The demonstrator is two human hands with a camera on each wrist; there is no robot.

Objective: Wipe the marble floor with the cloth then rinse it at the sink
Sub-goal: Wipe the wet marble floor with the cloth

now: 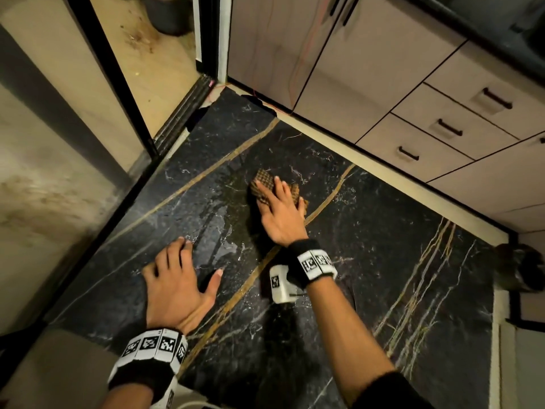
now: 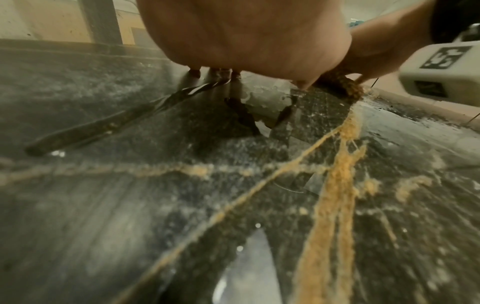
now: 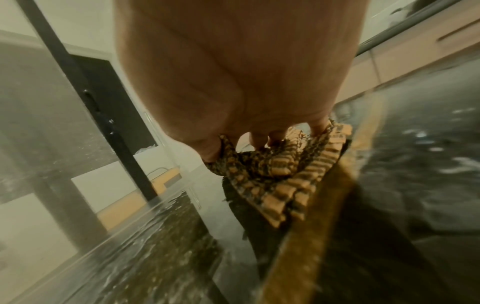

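A brown waffle-weave cloth [image 1: 261,180] lies bunched on the black marble floor [image 1: 368,231], which has gold veins. My right hand [image 1: 278,202] presses down on the cloth with its fingers spread over it. In the right wrist view the fingertips [image 3: 259,142] and thumb sit on the crumpled cloth [image 3: 275,174]. My left hand [image 1: 182,270] is braced on the floor nearer to me, fingers spread and arched, holding nothing. The left wrist view shows the left hand [image 2: 246,30] with its tips on wet marble [image 2: 182,205] and the cloth [image 2: 337,82] beyond. No sink is in view.
A wet sheen [image 1: 224,231] lies between the hands. Pale cabinet drawers [image 1: 442,128] with black handles run along the far right. A black sliding-door track [image 1: 182,113] and frame border the floor on the left. A dark round object [image 1: 528,267] stands at the right edge.
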